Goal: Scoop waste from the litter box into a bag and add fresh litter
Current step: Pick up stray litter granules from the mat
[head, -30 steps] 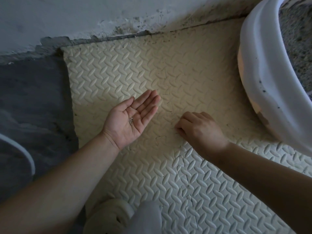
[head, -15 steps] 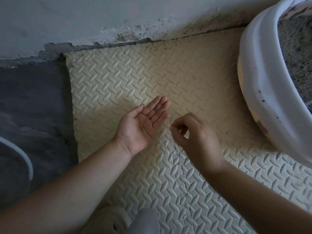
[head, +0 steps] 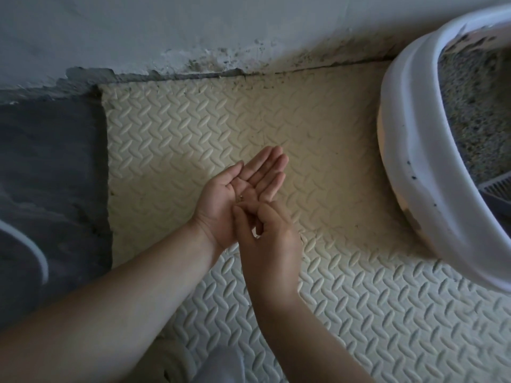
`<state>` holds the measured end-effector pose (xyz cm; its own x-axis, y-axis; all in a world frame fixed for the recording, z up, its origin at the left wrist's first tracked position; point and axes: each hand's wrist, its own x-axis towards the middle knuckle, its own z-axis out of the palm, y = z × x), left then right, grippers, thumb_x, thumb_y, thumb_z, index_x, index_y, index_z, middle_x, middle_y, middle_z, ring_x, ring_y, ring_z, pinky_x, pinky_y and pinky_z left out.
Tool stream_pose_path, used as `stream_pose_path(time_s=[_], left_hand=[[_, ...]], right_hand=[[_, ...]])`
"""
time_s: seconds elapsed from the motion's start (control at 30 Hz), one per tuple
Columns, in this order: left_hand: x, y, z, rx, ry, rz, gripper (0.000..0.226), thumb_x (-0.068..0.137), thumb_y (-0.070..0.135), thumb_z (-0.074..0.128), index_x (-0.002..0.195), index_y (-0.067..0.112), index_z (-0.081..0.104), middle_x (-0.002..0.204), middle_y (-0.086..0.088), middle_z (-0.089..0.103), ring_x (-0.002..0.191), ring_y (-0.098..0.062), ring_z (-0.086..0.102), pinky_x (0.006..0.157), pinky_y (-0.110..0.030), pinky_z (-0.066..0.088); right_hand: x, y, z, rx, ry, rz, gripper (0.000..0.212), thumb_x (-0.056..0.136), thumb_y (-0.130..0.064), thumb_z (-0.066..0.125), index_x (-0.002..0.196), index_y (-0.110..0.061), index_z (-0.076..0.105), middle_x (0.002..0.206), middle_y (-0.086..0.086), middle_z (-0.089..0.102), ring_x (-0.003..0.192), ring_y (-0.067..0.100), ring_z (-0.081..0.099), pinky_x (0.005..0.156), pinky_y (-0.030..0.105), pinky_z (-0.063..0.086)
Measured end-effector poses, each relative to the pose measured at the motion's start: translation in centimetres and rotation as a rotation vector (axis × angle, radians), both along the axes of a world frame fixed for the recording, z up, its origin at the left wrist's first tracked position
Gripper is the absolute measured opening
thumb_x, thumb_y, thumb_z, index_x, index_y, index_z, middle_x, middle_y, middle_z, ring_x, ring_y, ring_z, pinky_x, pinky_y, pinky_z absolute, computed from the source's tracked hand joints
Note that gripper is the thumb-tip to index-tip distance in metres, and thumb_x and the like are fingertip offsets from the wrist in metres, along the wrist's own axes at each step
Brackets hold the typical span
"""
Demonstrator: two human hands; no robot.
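Looks like stray-litter cleanup: the left hand (head: 235, 194) lies flat, palm-up over the foam mat (head: 193, 128) with a few litter grains (head: 241, 197) on it, and the right hand (head: 269, 239) pinches what I'd guess is another grain just above that palm. The litter box (head: 409, 150) sits off right with the scoop (head: 495, 189) inside, so next the handful needs tipping out without spilling.
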<state>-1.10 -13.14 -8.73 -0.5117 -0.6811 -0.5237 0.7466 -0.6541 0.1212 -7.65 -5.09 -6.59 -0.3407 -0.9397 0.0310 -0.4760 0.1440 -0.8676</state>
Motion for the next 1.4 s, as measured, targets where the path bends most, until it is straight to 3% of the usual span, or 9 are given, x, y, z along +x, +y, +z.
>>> stream_pose_path(time_s=[0.27, 0.43, 0.53, 0.8, 0.93, 1.07, 1.23, 1.4], left_hand=[[1.8, -0.5, 0.3, 0.008, -0.064, -0.016, 0.048, 0.098, 0.018, 0.028, 0.122, -0.012, 0.056, 0.128, -0.025, 0.057, 0.122, -0.037, 0.053, 0.108, -0.042, 0.037], [3.6, -0.5, -0.4, 0.029, -0.073, 0.006, 0.047, 0.098, 0.018, 0.029, 0.123, -0.012, 0.055, 0.128, -0.024, 0.057, 0.124, -0.036, 0.052, 0.108, -0.043, 0.038], [4.4, -0.3, -0.7, 0.043, -0.087, 0.013, 0.046, 0.098, 0.017, 0.029, 0.124, -0.012, 0.054, 0.13, -0.025, 0.056, 0.124, -0.036, 0.051, 0.109, -0.043, 0.036], [5.0, 0.1, -1.0, 0.031, -0.055, -0.011, 0.046, 0.097, 0.017, 0.031, 0.124, -0.011, 0.055, 0.129, -0.024, 0.056, 0.125, -0.036, 0.05, 0.109, -0.043, 0.037], [5.0, 0.1, -1.3, 0.032, -0.002, -0.011, 0.045, 0.096, 0.017, 0.033, 0.121, -0.011, 0.057, 0.128, -0.023, 0.058, 0.123, -0.035, 0.053, 0.107, -0.042, 0.04], [4.9, 0.3, -1.2, 0.028, 0.052, -0.012, 0.044, 0.095, 0.017, 0.035, 0.118, -0.01, 0.06, 0.125, -0.022, 0.06, 0.119, -0.034, 0.057, 0.102, -0.042, 0.045], [4.8, 0.6, -0.8, 0.029, 0.072, -0.013, 0.044, 0.095, 0.019, 0.035, 0.115, -0.009, 0.063, 0.124, -0.02, 0.062, 0.117, -0.032, 0.058, 0.098, -0.041, 0.049], [4.6, 0.7, -0.3, 0.032, 0.072, 0.001, 0.044, 0.094, 0.019, 0.035, 0.113, -0.008, 0.064, 0.121, -0.019, 0.063, 0.114, -0.031, 0.061, 0.096, -0.04, 0.05]], right_hand=[[-2.6, 0.2, 0.6, -0.173, 0.027, -0.04, 0.016, 0.089, -0.017, 0.063, 0.103, -0.015, 0.071, 0.077, -0.005, 0.052, 0.068, 0.006, 0.05, 0.063, 0.025, 0.048], [-7.2, 1.7, -2.6, -0.006, 0.196, -0.059, 0.027, 0.083, -0.027, 0.071, 0.109, -0.019, 0.072, 0.092, -0.003, 0.053, 0.088, 0.015, 0.052, 0.077, 0.04, 0.051], [-7.3, 2.8, -3.8, 0.101, 0.294, -0.002, 0.034, 0.078, -0.036, 0.073, 0.11, -0.027, 0.072, 0.095, -0.006, 0.052, 0.093, 0.012, 0.045, 0.084, 0.04, 0.048], [-6.1, 2.4, -4.8, 0.156, 0.345, -0.063, 0.022, 0.076, -0.043, 0.074, 0.098, -0.036, 0.075, 0.09, -0.011, 0.051, 0.09, 0.01, 0.041, 0.089, 0.041, 0.04], [-5.8, 2.0, -4.8, 0.148, 0.372, -0.095, 0.013, 0.077, -0.041, 0.075, 0.087, -0.033, 0.077, 0.083, -0.012, 0.052, 0.085, 0.01, 0.045, 0.085, 0.03, 0.031], [-5.6, 1.8, -4.7, 0.119, 0.429, -0.04, 0.005, 0.078, -0.031, 0.077, 0.078, -0.026, 0.074, 0.078, -0.013, 0.057, 0.08, 0.013, 0.051, 0.08, 0.03, 0.03], [-5.9, 1.7, -4.9, 0.07, 0.51, 0.063, 0.008, 0.083, -0.027, 0.071, 0.081, -0.02, 0.068, 0.08, -0.006, 0.061, 0.079, 0.017, 0.056, 0.078, 0.035, 0.037], [-6.1, 1.4, -5.3, 0.078, 0.617, 0.115, 0.024, 0.089, -0.034, 0.051, 0.082, -0.017, 0.065, 0.081, -0.001, 0.06, 0.078, 0.022, 0.057, 0.077, 0.038, 0.041]])
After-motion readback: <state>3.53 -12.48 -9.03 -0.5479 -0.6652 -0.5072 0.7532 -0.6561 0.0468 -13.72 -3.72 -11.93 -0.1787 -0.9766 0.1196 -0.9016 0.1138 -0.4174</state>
